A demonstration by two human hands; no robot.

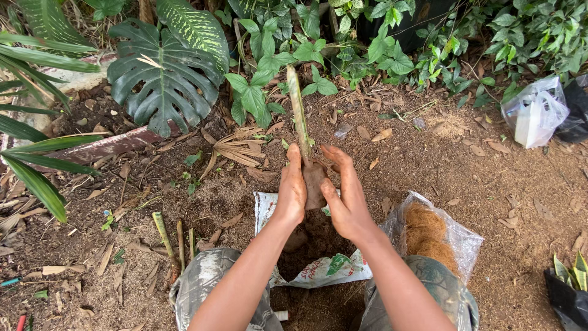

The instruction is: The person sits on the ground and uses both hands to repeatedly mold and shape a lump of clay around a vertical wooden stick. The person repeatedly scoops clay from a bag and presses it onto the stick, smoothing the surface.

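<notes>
Both hands on the cutting: left hand [290, 191] and right hand [346, 197] press in from either side, palms clamped on the brown soil-packed base [315, 181] of a cut green stem [299, 113] that stands near upright, tip leaning slightly left. Fingers mostly straight, so it's a squeeze between palms, not a wrap. The base sits over the open printed soil bag [318, 270] between the person's knees, dark soil visible in its mouth. Just right of the bag, touching the right forearm side: a clear plastic bag of coconut fibre [429, 236]. 3 more cut stems [177, 242] lie on the ground at left near the left knee. Big split-leaf plant [164, 73] at upper left, white plastic bag [534, 110] at the far right edge of the bare ground, small potted striped plant [569, 276] in a black bag at lower right. Risks as I read them: the soil lump could crumble if palm pressure is uneven; stem is long and top-heavy, so a slack hold lets it tip; the forearm could nudge the fibre bag over; loose soil may spill past the bag rim.
</notes>
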